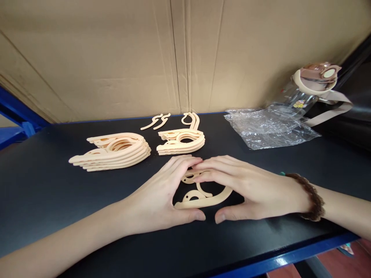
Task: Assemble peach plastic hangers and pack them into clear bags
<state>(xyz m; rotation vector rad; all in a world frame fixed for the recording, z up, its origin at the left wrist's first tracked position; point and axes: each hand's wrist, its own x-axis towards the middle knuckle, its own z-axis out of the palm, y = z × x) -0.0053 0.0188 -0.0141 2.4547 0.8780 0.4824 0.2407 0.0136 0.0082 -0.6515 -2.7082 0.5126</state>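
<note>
A beige plastic folding hanger (216,200), folded up, lies on the black tabletop between my hands. My left hand (165,197) curves around its left end, fingers over the far side and thumb along the near edge. From the right, my right hand (246,189) wraps the other end. Its fingertips meet those of the left hand over the far edge, and its thumb rests near the table. The hanger's far side is partly hidden under the fingers. Just beyond my hands sits a short stack of folded hangers (197,146), with a taller stack (136,156) to its left.
Behind the stacks lie slim curved beige pieces (161,121) and hook-shaped pieces (194,120). Clear plastic bags (269,129) lie at the back right, beside a transparent bottle (307,92) with a strap. Cardboard (116,58) lines the back; a blue rail (284,260) edges the front.
</note>
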